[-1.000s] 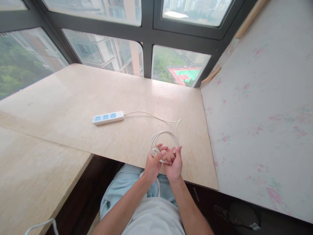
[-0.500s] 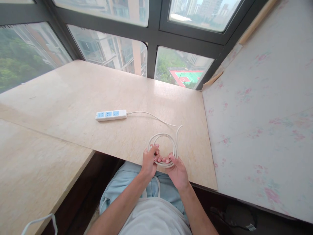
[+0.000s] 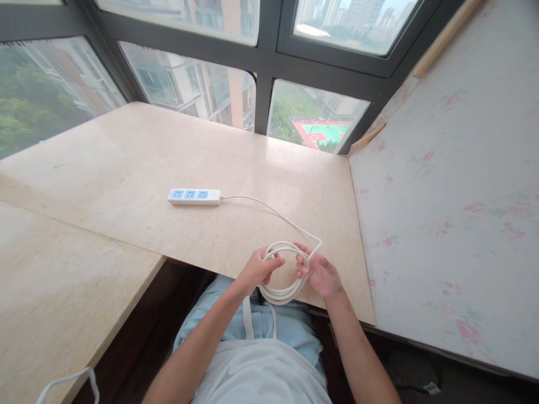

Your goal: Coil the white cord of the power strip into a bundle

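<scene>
A white power cord [image 3: 281, 295] is wound into a loose coil just over the front edge of the counter. My left hand [image 3: 260, 268] is closed around the coil's left side, thumb laid across the strands. On the right side, my right hand [image 3: 320, 273] grips the coil, its fingers curled round the strands and partly hidden by them. From there the cord bends sharply and runs up and left to a white power strip [image 3: 194, 197] with blue sockets, which lies flat on the counter [image 3: 236, 224].
Dark-framed windows [image 3: 262, 62] stand behind the counter, and a floral-papered wall [image 3: 438, 196] borders it on the right. A second countertop section [image 3: 76, 264] extends at the left, with a white cable [image 3: 69, 378] at its lower edge. A dark gap lies below.
My hands have spread apart, the right one moving to the coil's right side. The coil sits slightly lower, and the cord's bend has shifted down and right.
</scene>
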The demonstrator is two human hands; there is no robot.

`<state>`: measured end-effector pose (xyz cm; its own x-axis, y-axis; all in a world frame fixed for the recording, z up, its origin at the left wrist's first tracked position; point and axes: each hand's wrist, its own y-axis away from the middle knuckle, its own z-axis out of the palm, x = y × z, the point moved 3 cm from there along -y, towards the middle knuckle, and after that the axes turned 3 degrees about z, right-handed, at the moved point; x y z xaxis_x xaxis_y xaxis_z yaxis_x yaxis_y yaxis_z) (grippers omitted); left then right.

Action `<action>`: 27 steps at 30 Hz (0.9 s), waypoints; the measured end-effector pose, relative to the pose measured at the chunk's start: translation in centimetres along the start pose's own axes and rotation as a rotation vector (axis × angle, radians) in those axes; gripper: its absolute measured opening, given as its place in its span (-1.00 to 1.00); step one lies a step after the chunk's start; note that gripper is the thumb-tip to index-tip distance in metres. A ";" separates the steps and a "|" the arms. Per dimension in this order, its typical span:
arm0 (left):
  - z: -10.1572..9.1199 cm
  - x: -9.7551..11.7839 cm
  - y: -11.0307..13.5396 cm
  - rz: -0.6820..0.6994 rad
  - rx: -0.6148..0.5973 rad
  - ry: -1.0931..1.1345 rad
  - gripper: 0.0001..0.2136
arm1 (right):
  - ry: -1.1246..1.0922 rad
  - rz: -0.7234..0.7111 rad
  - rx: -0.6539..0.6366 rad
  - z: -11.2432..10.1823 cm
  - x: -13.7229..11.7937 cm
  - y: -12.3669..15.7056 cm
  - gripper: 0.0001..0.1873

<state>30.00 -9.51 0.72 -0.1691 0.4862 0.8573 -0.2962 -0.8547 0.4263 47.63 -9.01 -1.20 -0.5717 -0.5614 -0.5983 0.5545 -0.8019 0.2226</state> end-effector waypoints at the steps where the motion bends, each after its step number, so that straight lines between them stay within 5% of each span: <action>1: -0.3 0.4 0.0 -0.002 -0.020 -0.077 -0.73 | 0.030 0.039 -0.045 -0.2 -0.2 -0.2 -0.35; 14: -1.8 4.7 -1.9 -0.057 -0.527 -0.787 -0.83 | 0.223 0.375 -0.376 0.3 -0.1 -2.3 -0.14; 20: -1.4 5.7 -4.2 -0.027 -0.497 -0.928 -0.76 | 0.285 0.345 -0.142 1.7 1.1 -2.6 -0.71; 24: -1.5 5.9 -4.8 -0.048 -0.441 -0.816 -0.44 | 0.257 0.164 0.049 2.4 1.7 -2.2 -0.76; 27: -1.9 5.7 -4.9 -0.092 -0.523 -0.697 -0.31 | 0.199 0.102 0.096 2.3 2.3 -2.0 -0.74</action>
<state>28.69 -2.14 2.98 0.4391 0.1807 0.8801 -0.7024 -0.5418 0.4617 43.84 -9.19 -1.20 -0.3799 -0.5972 -0.7065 0.5379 -0.7639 0.3565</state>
